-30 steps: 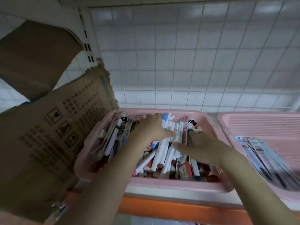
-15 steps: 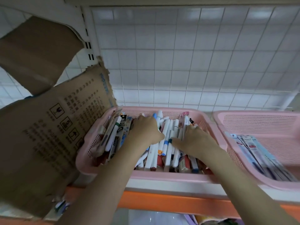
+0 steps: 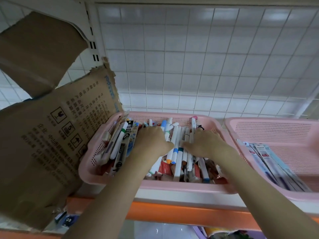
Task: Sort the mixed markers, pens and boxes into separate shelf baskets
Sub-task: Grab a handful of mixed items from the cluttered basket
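Note:
A pink basket (image 3: 172,186) on the shelf is full of mixed white markers (image 3: 177,149), packaged pens (image 3: 124,140) along its left side, and small red and white boxes (image 3: 165,167) at the bottom. Both my hands are inside it, knuckles up. My left hand (image 3: 152,142) curls over a bunch of white markers, its thumb against them. My right hand (image 3: 206,144) holds the same bunch from the right, thumb pressing the barrels; its fingertips are hidden among the markers. A second pink basket (image 3: 259,121) to the right holds several packaged pens (image 3: 269,159).
A torn cardboard box (image 3: 51,135) leans against the left basket's left side, its flap raised. A white wire grid (image 3: 189,66) backs the shelf. The shelf's orange front edge (image 3: 189,216) runs below the baskets. More stationery shows on the level beneath.
My hands have closed in on each other, bunching the white markers between the thumbs. They sit a little farther back in the basket than a second ago.

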Demonstrator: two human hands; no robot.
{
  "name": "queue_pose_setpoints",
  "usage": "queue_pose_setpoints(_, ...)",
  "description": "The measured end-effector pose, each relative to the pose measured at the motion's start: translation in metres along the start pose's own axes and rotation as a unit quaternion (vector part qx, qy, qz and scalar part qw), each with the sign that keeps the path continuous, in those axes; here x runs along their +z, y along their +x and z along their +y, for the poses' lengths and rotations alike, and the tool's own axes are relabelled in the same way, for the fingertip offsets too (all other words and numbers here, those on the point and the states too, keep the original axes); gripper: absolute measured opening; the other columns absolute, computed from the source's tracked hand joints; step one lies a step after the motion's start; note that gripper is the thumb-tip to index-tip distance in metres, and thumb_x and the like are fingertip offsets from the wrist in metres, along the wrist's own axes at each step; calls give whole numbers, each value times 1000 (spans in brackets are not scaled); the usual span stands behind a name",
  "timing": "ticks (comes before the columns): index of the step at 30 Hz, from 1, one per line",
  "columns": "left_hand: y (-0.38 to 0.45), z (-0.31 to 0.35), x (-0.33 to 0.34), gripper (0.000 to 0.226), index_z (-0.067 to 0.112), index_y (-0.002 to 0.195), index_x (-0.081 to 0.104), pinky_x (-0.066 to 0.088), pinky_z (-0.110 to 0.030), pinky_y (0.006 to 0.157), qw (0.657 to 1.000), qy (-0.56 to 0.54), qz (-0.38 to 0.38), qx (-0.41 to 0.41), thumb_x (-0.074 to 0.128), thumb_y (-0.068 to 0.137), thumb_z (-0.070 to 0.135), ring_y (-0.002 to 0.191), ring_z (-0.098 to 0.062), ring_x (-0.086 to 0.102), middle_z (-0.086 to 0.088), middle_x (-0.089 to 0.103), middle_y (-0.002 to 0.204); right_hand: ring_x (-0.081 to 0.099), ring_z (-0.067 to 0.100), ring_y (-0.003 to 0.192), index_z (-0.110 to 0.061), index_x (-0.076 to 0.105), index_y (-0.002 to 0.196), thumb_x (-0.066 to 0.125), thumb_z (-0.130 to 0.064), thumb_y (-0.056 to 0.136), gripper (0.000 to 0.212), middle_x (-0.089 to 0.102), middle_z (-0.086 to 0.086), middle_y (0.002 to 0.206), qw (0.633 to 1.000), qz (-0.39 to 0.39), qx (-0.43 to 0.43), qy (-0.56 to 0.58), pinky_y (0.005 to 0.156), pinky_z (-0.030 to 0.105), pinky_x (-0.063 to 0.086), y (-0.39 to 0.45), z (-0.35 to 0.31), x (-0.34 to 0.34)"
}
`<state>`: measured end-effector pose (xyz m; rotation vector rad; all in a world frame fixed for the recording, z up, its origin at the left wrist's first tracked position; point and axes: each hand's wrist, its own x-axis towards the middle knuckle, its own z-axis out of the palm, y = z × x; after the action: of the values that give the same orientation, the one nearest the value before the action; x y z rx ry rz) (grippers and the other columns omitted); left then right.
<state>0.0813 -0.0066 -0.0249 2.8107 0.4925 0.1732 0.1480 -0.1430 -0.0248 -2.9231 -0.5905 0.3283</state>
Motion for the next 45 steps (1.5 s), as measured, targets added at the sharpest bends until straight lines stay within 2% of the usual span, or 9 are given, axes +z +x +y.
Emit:
queue_pose_setpoints(4, 6, -1, 2, 23, 9, 88, 45, 25, -24, 42, 999, 50, 13, 8, 59, 85, 28, 59, -16, 43, 2, 38, 63, 53, 27, 97, -7, 50, 97, 41, -47, 92, 41, 56, 19, 103, 1000, 5, -12, 4, 99, 43, 43, -4, 3, -1)
queue_pose_setpoints(12, 9, -3, -4, 13, 10, 83, 45, 26, -23, 43, 998, 46, -44, 23, 56, 87, 16, 58, -13, 42, 0, 38, 64, 50, 33, 115, -2, 45, 129, 43, -50, 90, 62, 56, 18, 120, 1000, -6, -20, 13, 105, 43, 36, -4, 9, -2)
queue_pose_setpoints(16, 4, -12, -8, 15, 8, 94, 49, 29, -20, 45, 997, -51, -48, 16, 57, 88, 19, 60, -12, 43, 0, 45, 72, 54, 26, 96, -2, 50, 115, 47, -50, 89, 55, 58, 17, 109, 997, 15, 8, 71, 93, 42, 49, -2, 8, 0)
queue_pose_setpoints(21, -2, -24, -13, 22, 14, 83, 43, 31, -22, 49, 987, -158, -9, -8, 64, 83, 20, 61, -10, 43, 4, 41, 71, 55, 27, 101, 3, 41, 128, 55, -39, 88, 59, 54, 16, 114, 995, 44, 26, 89, 74, 30, 45, -2, 5, -2)
queue_pose_setpoints(26, -9, -29, -12, 21, 9, 101, 53, 41, -27, 57, 971, -232, 41, -31, 60, 87, 23, 71, -20, 53, -7, 55, 87, 54, 15, 64, -7, 58, 89, 55, -28, 88, 22, 56, 3, 74, 996, 8, -4, 87, 57, 25, 48, -6, 8, -11)
queue_pose_setpoints(34, -16, -21, -11, 23, 10, 104, 57, 46, -31, 58, 955, -280, 91, -26, 59, 87, 26, 69, -23, 57, -11, 60, 87, 52, 12, 55, -13, 54, 66, 38, -66, 87, 59, 52, -3, 51, 998, -30, 11, 61, 55, 23, 38, -1, 17, -35)
queue_pose_setpoints(39, -18, -18, -6, 25, 10, 101, 56, 44, -29, 53, 960, -255, 110, -24, 59, 88, 31, 63, -19, 53, -5, 55, 79, 52, 27, 72, -14, 37, 56, 24, -45, 98, 54, 44, 5, 63, 983, 172, 15, 56, 73, 34, 47, 0, 3, -25)
queue_pose_setpoints(41, -18, -18, -7, 24, 11, 102, 56, 40, -22, 47, 954, -266, 139, -29, 58, 90, 32, 61, -14, 53, -1, 52, 76, 48, 25, 62, -12, 38, 55, 34, -34, 97, 48, 44, 5, 59, 964, 237, -5, 120, 59, 29, 42, -2, -1, -25)
queue_pose_setpoints(45, -21, -13, -14, 19, 14, 101, 55, 38, -21, 49, 950, -275, 149, 11, 59, 89, 28, 58, -11, 48, 1, 49, 72, 61, 14, 65, -9, 67, 78, 34, -49, 96, 55, 68, 5, 70, 963, 122, -33, 238, 59, 25, 41, 2, -16, -21)
